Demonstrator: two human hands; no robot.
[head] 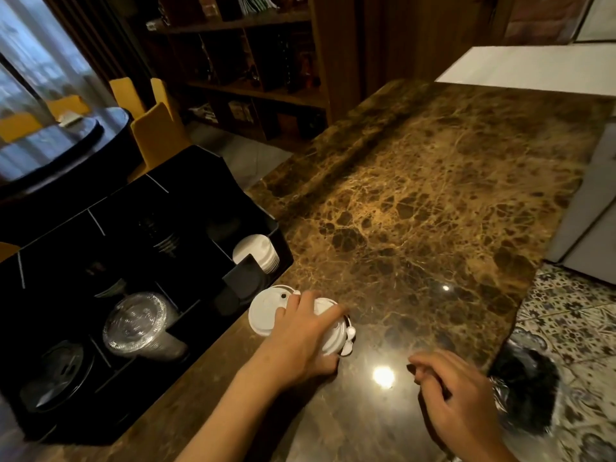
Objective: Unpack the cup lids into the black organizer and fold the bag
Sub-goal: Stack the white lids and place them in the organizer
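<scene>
At frame left sits the black compartmented organizer; just right of it your left hand curls around a stack of white round plastic lids on the marble counter; your right hand, lower right, pinches something dark, unclear

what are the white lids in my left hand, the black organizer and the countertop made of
White lids: likely thin molded plastic, matte, with raised rims and a sip hole. Black organizer: seems rigid plastic or acrylic, with flat smooth panels and thin dividers. Countertop: polished marble or a marble-look stone, brown and veined, mirroring a lamp.
</scene>
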